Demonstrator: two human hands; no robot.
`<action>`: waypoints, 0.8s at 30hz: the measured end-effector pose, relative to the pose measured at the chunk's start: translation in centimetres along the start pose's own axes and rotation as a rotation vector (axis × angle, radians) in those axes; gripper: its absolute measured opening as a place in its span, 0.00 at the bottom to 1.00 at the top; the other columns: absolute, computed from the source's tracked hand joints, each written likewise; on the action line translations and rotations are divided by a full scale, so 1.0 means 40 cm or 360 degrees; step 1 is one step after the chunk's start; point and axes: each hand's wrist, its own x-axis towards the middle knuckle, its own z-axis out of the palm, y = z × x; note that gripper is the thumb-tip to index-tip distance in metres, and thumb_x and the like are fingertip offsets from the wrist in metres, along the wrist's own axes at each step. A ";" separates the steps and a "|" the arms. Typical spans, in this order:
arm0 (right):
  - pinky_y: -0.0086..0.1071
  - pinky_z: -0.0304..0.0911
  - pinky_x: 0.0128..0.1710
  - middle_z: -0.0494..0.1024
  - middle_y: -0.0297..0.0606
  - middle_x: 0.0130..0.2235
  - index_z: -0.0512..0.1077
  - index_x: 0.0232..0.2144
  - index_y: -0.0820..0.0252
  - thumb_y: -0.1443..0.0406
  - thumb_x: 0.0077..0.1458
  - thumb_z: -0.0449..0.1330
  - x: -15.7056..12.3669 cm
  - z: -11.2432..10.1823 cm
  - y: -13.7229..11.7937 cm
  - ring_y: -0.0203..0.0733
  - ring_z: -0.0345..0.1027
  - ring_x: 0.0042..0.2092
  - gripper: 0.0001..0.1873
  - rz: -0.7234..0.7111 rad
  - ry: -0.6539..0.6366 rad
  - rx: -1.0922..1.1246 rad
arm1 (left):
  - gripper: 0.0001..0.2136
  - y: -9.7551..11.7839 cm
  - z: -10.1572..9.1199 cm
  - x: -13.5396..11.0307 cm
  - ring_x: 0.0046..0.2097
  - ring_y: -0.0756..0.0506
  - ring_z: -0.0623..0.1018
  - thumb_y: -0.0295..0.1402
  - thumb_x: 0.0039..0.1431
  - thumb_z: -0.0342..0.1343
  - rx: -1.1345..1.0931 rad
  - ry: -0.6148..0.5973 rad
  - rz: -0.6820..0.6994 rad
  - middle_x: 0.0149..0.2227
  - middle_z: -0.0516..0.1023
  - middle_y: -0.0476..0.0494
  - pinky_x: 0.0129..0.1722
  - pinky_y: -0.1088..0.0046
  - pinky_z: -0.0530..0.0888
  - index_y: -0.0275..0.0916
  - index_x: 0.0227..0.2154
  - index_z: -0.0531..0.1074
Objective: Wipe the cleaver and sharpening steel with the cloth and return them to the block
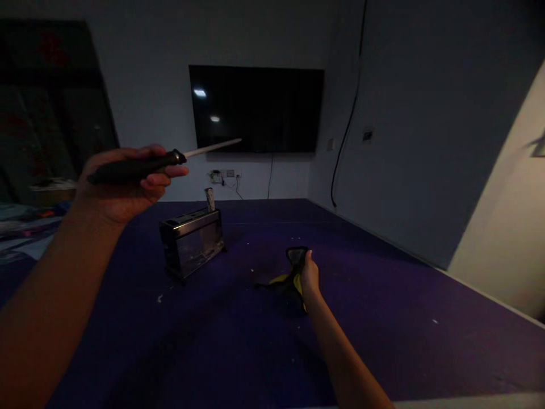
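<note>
My left hand (128,176) is raised at the left, its fingers closed round the black handle of what looks like a sharpening steel (210,149). The thin, pale rod points right, in front of the dark screen. Lower down, my right hand (310,275) grips a black and yellow object (293,275) with a dark-rimmed, flared top and legs spreading near the purple surface. Its kind is unclear in the dim light. Between the hands, nearer the left one, stands a shiny, slotted metal box (196,241), like a knife block. One pale, patterned handle (209,199) sticks up from it.
A purple surface (238,352) with small white scraps reaches the walls. A television (259,108) hangs at the back, with sockets and cables (230,176) below. A black cable (347,136) runs down the right wall. Cloth-like clutter (29,227) lies at left.
</note>
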 end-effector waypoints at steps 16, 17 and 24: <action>0.31 0.60 0.30 0.74 0.34 0.23 0.72 0.24 0.62 0.46 0.48 0.54 -0.014 -0.009 -0.023 0.40 0.66 0.27 0.25 0.0010 0.0144 -0.0163 | 0.24 0.007 -0.073 0.236 0.37 0.43 0.79 0.51 0.59 0.41 0.0362 0.0548 0.0207 0.25 0.74 0.36 0.25 0.78 0.74 0.31 0.37 0.62; 0.31 0.59 0.30 0.73 0.34 0.22 0.72 0.24 0.62 0.46 0.48 0.54 -0.015 -0.008 -0.025 0.40 0.66 0.27 0.24 0.0006 0.0143 -0.0173 | 0.24 -0.004 -0.081 0.250 0.38 0.42 0.78 0.52 0.58 0.41 0.0371 0.0563 0.0168 0.25 0.74 0.35 0.25 0.78 0.74 0.31 0.37 0.62; 0.32 0.60 0.30 0.73 0.34 0.22 0.72 0.25 0.63 0.47 0.50 0.53 -0.020 -0.006 -0.029 0.40 0.66 0.27 0.24 0.0050 0.0143 -0.0142 | 0.24 -0.067 -0.122 0.285 0.35 0.42 0.79 0.53 0.58 0.38 0.0398 0.0541 0.0131 0.22 0.75 0.36 0.22 0.78 0.73 0.33 0.36 0.62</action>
